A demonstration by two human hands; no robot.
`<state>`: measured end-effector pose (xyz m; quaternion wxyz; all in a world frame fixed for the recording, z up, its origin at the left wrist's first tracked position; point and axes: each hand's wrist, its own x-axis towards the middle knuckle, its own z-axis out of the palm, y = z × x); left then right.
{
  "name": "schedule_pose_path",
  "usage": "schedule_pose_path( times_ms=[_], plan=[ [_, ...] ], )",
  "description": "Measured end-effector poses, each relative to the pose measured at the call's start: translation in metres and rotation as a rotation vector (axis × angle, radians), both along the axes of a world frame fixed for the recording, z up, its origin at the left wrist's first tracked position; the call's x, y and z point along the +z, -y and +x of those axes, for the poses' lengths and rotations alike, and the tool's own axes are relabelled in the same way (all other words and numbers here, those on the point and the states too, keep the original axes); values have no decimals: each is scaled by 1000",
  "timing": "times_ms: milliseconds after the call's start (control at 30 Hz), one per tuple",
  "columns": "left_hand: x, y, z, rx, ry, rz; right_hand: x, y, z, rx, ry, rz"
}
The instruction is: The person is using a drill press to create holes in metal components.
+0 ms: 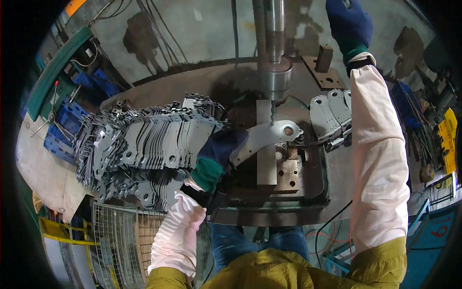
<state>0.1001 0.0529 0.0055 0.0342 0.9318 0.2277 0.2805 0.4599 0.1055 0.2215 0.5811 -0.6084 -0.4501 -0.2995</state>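
Note:
My left hand point(219, 149), in a dark blue and green glove, is closed on the near left end of a grey metal plate point(269, 134). The plate lies across a steel block point(266, 168), and its rounded end with a hole points right. Above the plate stands a drill press's chuck point(276, 79) with a drill bit point(273, 111), whose tip is at or very close to the plate's far edge. My right hand point(350, 29), gloved alike, is raised at the upper right, closed, partly cut off by the frame edge; what it grips cannot be made out.
Stacked grey plates point(163, 139) fill the table's left side, against my left hand. Several more plates point(332, 113) lie right of the drill. A steel base with an upright block point(325, 67) sits farther back. A wire basket point(120, 231) stands at the lower left, blue crates point(62, 139) beyond.

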Motion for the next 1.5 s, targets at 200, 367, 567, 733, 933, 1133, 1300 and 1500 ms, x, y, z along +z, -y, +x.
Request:
schedule_pose_path(
  times_ms=[200, 367, 567, 733, 933, 1133, 1300, 1500],
  plan=[
    [-23, -2, -3, 64, 112, -59, 4, 4, -16, 14, -85, 29],
    [-17, 2, -3, 145, 45, 86, 3, 5, -8, -15, 57, -24],
    [-14, 1, -7, 37, 107, 12, 7, 10, -13, 33, -105, -154],
    [-17, 1, 4, 74, 98, 35, 11, 25, -7, 23, -113, -262],
    [-6, 6, 2, 211, 332, -759, 5, 47, -1, 282, -35, -366],
    [1, -21, 6, 403, 92, -609, 10, 88, 3, 563, -317, -526],
    [-10, -24, -1, 153, 458, -787, 11, 87, -7, 459, -207, -510],
    [19, -8, 11, 350, 161, -632, 11, 84, -4, 445, -255, -509]
  ],
)
